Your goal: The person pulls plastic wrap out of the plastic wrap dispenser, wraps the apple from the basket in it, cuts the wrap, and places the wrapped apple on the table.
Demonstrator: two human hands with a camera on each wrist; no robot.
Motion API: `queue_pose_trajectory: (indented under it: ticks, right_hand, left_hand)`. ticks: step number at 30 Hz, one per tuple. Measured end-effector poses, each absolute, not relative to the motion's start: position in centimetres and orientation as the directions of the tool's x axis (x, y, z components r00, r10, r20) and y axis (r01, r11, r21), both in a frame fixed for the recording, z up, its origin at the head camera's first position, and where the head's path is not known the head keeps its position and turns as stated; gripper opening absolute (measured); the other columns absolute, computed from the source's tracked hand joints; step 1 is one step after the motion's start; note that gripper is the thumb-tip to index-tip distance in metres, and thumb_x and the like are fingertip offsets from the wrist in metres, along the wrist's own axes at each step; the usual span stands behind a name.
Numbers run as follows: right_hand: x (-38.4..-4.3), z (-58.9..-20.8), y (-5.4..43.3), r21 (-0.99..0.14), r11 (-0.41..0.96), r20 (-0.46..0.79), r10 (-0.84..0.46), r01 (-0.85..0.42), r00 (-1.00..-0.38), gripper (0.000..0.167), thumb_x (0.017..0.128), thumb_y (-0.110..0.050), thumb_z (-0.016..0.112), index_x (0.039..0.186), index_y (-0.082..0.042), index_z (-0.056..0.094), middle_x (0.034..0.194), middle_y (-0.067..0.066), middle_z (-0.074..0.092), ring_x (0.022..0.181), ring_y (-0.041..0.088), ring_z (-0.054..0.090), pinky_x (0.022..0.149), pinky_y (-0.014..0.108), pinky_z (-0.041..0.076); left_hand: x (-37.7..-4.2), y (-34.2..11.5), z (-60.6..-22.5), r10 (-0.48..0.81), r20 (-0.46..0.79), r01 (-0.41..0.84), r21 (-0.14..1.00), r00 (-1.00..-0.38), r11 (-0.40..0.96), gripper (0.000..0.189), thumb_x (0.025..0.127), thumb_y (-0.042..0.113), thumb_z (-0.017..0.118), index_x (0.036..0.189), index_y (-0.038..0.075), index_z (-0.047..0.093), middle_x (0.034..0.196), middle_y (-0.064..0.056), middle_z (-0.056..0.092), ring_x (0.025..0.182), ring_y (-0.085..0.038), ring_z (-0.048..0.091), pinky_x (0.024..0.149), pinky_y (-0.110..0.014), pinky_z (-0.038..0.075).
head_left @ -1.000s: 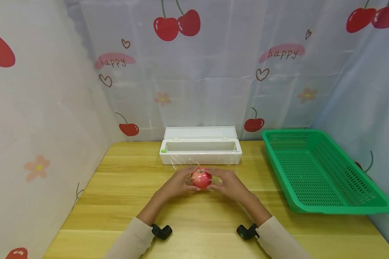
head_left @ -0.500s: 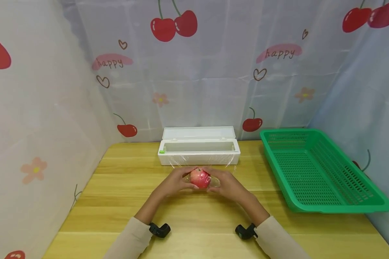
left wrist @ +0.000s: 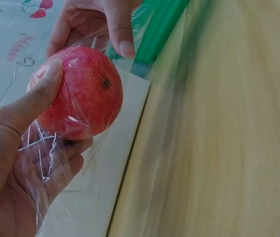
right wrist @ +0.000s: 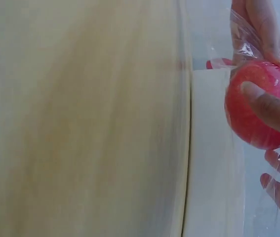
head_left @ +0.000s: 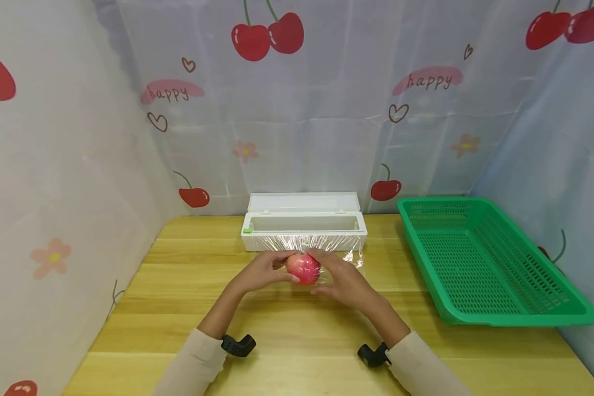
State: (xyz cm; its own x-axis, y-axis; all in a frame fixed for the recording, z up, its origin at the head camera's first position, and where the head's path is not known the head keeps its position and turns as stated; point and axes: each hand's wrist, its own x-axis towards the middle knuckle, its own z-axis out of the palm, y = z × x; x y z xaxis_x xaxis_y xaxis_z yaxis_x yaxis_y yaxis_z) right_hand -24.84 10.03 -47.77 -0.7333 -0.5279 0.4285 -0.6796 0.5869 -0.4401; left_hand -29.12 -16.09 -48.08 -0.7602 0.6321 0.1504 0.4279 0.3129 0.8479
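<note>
Left hand [head_left: 262, 270] pinching apple [head_left: 303, 269], centre of frame | right hand [head_left: 346, 281] spread beside it | film [head_left: 350, 256] newly fanned into tight creases off white box [head_left: 304, 213]; wrapping looks unfinished

Head view: sleeves [head_left: 190, 363] cut off below. Right wrist view: apple [right wrist: 251, 123] partly hidden.

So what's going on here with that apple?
A person is handling the apple with two bare hands. The left hand holds it, and the right hand is at its other side. Shiny clear film lies over the apple and stretches back toward the open white box behind it. A green basket sits off to the right.
</note>
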Motion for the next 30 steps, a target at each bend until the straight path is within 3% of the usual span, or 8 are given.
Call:
queue_pose_trajectory:
  ticks: [8, 16, 24, 30]
  right_hand:
    - [-25.0, -47.9, 9.5, -0.357, 0.597, 0.540, -0.496, -0.719, -0.680, 0.085, 0.067, -0.012, 0.097, 0.142, -0.008, 0.056, 0.141, 0.010, 0.060, 0.132, 0.030, 0.055, 0.107, 0.046, 0.048]
    - [-25.0, -47.9, 9.5, -0.386, 0.509, 0.598, -0.497, -0.769, -0.629, 0.079, 0.066, -0.007, 0.096, 0.135, -0.001, 0.058, 0.133, 0.013, 0.065, 0.121, 0.029, 0.063, 0.100, 0.041, 0.053]
    - [-25.2, -48.1, 9.5, -0.448, 0.468, 0.595, -0.480, -0.761, -0.645, 0.075, 0.068, -0.005, 0.094, 0.134, -0.003, 0.059, 0.130, 0.010, 0.067, 0.115, 0.025, 0.067, 0.095, 0.037, 0.056]
    - [-25.1, -47.8, 9.6, -0.465, 0.460, 0.602, -0.462, -0.757, -0.651, 0.076, 0.066, -0.008, 0.095, 0.133, -0.004, 0.060, 0.126, 0.007, 0.069, 0.111, 0.025, 0.069, 0.092, 0.038, 0.058]
  left_hand:
    - [-29.1, -16.1, -47.4, 0.654, 0.168, 0.445, 0.850, -0.738, 0.283, 0.058, 0.089, 0.027, 0.081, 0.142, 0.011, 0.061, 0.129, -0.002, 0.068, 0.118, -0.016, 0.065, 0.099, -0.031, 0.053]
    - [-28.6, -15.9, -47.1, 0.630, 0.147, 0.425, 0.848, -0.762, 0.316, 0.062, 0.088, 0.034, 0.081, 0.144, 0.015, 0.059, 0.136, -0.001, 0.065, 0.124, -0.015, 0.062, 0.102, -0.032, 0.052]
    - [-28.5, -16.1, -46.9, 0.619, 0.135, 0.432, 0.828, -0.774, 0.359, 0.069, 0.087, 0.039, 0.082, 0.146, 0.015, 0.056, 0.143, -0.001, 0.060, 0.129, -0.015, 0.058, 0.104, -0.031, 0.049]
    - [-28.2, -16.9, -45.5, 0.607, 0.248, 0.550, 0.743, -0.755, 0.381, 0.087, 0.085, 0.040, 0.083, 0.155, 0.012, 0.042, 0.156, -0.006, 0.045, 0.141, -0.024, 0.046, 0.111, -0.045, 0.043]
